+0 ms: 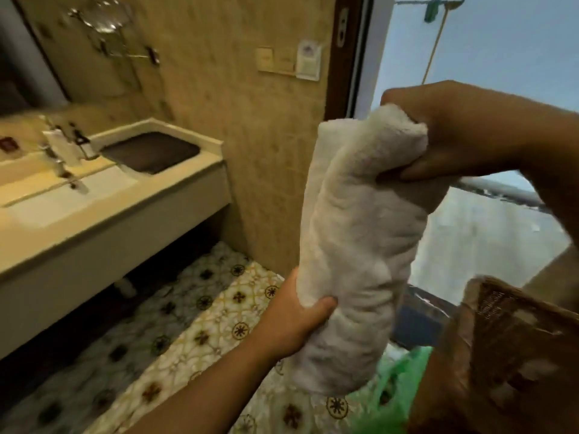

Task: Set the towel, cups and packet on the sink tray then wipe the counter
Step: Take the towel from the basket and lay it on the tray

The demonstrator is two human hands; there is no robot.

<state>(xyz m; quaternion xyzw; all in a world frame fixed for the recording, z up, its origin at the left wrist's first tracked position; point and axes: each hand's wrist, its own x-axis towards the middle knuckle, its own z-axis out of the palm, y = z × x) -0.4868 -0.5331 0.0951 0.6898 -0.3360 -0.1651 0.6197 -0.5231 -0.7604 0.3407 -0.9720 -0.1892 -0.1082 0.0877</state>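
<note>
Towel (360, 239), rolled into a thick white bundle, hangs upright in the air between my two hands, out over the floor and well apart from the counter.

Far to the left the pale counter (103, 220) runs along the tiled wall, with a faucet (59, 148) standing behind the white sink (62, 195). Just right of the sink, near the counter's end, a dark tray (150, 155) lies flat; it is bare as far as I can see through the blur. Below the counter the patterned floor (188, 321) spreads toward me.

My left hand (291, 317) comes up from below and is closed on the lower left side of the roll, thumb pressed across the front of the cloth and the other fingers hidden behind it. The roll rises from there, tilted a little to the right at its top.

My right hand (454, 136) comes in from the right edge and is clenched on the top end of the roll, the fingers curled over and the thumb tucked under a fold, so the cloth bunches inside the grip.

Lower right, a brown woven basket (513, 339) sits close to me, just beside the bottom of the roll, and a green plastic bag (391, 389) shows beneath it. Behind my right arm is a bright glass panel (501, 51).
</note>
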